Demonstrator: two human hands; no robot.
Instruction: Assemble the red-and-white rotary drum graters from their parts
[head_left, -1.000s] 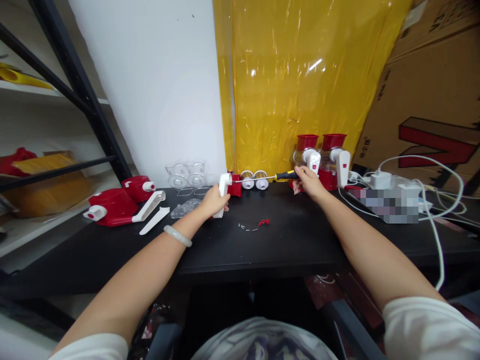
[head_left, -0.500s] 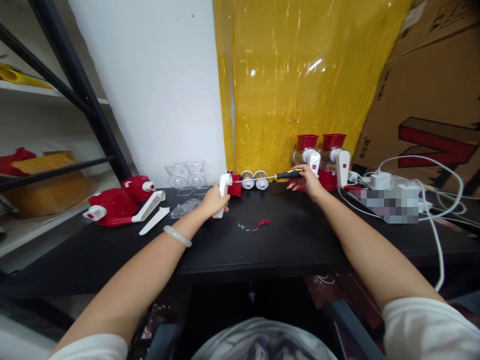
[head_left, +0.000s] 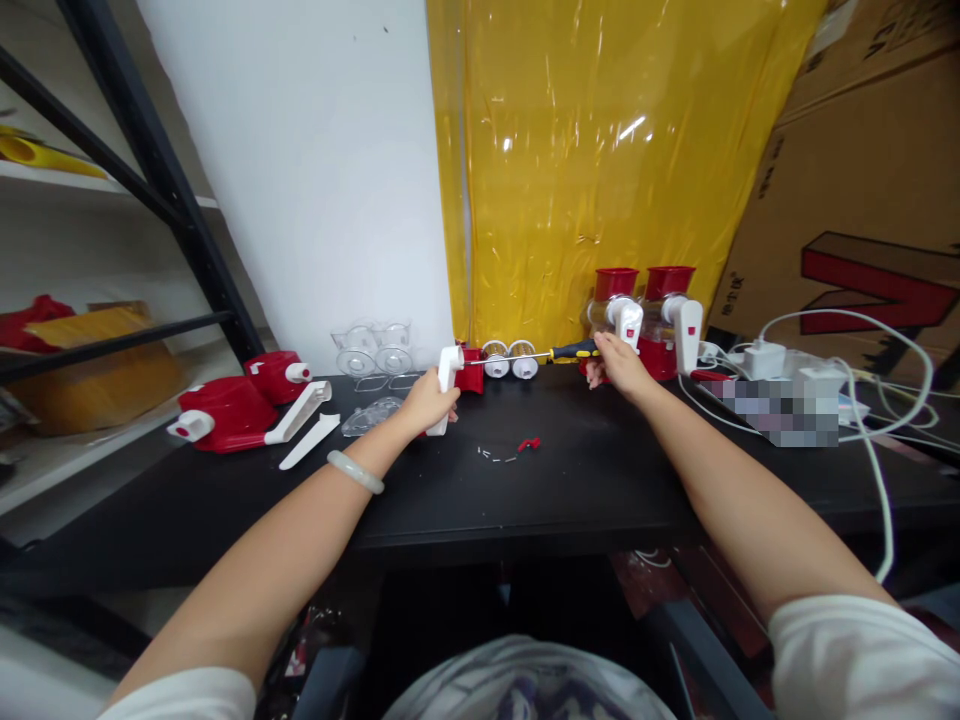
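While screwdriver [head_left: 564,352] tip meets white handle [head_left: 449,362]: fastening step.
Left hand [head_left: 426,402]: fingers clasp white handle.
Right hand [head_left: 619,366]: fingers grip screwdriver.
Next: keep tip aligned.

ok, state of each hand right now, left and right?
Left hand: closed around the white handle.
Right hand: closed on the screwdriver, gripping its handle end.

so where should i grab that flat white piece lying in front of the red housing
Pinch the white piece across its narrow width at mid-length, coming from above and the near side. It lies flat on the table, long and thin, and the red housing with its crank sits close behind it.
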